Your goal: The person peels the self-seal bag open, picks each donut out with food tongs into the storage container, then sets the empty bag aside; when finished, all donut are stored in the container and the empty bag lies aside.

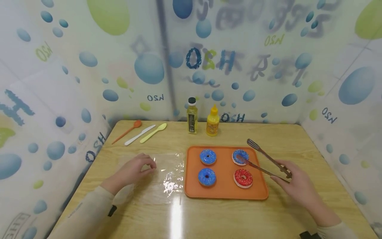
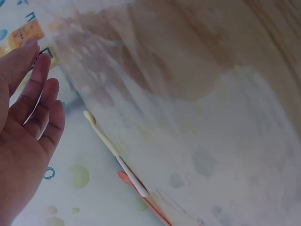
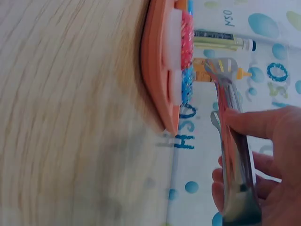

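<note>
My right hand (image 1: 301, 184) holds metal tongs (image 1: 262, 151), their two arms spread apart. One tong end lies over the blue-and-white doughnut (image 1: 244, 153) at the far right of an orange tray (image 1: 225, 191); whether it touches cannot be told. Nearer on the tray is a red doughnut (image 1: 247, 182), with two blue doughnuts (image 1: 208, 161) on the left side. In the right wrist view, thumb and fingers wrap the tongs (image 3: 240, 157). My left hand (image 1: 135, 169), fingers relaxed and holding nothing, hovers beside a clear plastic sheet or bag (image 1: 168, 186) left of the tray.
At the back left lie an orange spoon (image 1: 126, 132), a white knife (image 1: 139, 135) and a pale yellow spoon (image 1: 153, 133). Behind the tray stand an oil-like bottle with a dark cap (image 1: 192, 116) and a yellow squeeze bottle (image 1: 212, 122). Patterned walls enclose the wooden table (image 1: 223, 219).
</note>
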`<state>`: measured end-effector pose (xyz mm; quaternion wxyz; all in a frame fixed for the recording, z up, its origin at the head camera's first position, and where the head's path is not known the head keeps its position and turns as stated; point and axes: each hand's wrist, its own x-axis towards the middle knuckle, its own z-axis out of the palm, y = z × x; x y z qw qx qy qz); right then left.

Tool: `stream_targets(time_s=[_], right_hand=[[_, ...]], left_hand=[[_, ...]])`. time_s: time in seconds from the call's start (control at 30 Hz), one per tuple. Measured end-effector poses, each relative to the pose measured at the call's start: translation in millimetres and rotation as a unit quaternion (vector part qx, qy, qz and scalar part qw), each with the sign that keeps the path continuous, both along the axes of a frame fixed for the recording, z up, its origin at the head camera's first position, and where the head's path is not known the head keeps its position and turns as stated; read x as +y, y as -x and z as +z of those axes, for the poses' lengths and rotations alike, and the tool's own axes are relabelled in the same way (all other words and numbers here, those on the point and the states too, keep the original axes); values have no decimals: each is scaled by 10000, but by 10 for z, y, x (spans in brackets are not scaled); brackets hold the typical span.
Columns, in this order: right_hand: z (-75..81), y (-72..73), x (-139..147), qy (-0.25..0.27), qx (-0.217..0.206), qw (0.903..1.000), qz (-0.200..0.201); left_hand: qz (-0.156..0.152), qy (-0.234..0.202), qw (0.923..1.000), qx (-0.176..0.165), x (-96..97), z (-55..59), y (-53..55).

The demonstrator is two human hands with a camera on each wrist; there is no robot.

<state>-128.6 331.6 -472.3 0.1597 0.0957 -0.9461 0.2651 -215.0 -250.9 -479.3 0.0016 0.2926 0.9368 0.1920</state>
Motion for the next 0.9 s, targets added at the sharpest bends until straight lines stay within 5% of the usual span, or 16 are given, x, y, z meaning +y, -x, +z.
stream_targets(time_s=[0.4, 0.9], right_hand=[[-160, 108, 434, 48, -475, 9933, -1056], [-225, 179, 671, 80, -1588, 9809, -1121]], left_hand=[[175, -536, 9982, 198, 5, 6, 27], [891, -476, 9941, 383, 42, -29, 72]])
